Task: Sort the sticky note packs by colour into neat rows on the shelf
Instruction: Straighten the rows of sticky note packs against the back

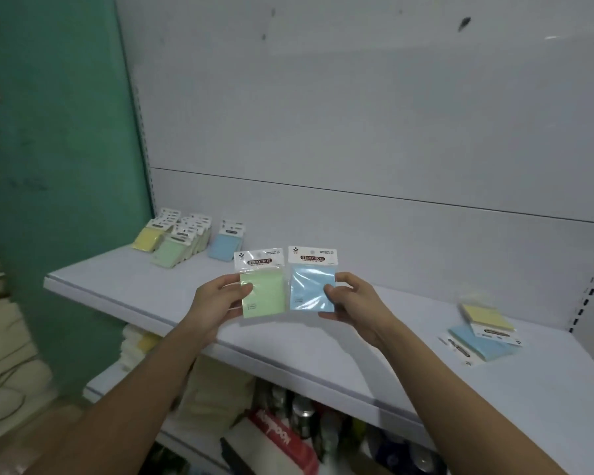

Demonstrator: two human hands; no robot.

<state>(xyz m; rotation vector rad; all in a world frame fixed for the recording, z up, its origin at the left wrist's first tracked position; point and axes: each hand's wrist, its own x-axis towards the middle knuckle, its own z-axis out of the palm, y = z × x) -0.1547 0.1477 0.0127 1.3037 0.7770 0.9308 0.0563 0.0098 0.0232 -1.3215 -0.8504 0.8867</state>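
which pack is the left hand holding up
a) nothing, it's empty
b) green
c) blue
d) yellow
b: the left hand pinches the green pack by its left edge, while the right hand holds the blue pack beside it, both above the shelf.

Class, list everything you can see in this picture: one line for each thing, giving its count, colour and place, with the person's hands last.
Sorted sticky note packs: three groups, yellow, green and blue, left back of the shelf; exact counts unclear.
Unsorted sticky note packs: at least two, yellow lying on blue, right side of the shelf.
Green sticky note pack: one, held up over the shelf.
Blue sticky note pack: one, held up beside the green one.
White shelf board: one, across the middle.
Lower shelf goods: several, mixed colours, blurred.
Left hand: pinches the green pack.
Right hand: pinches the blue pack.
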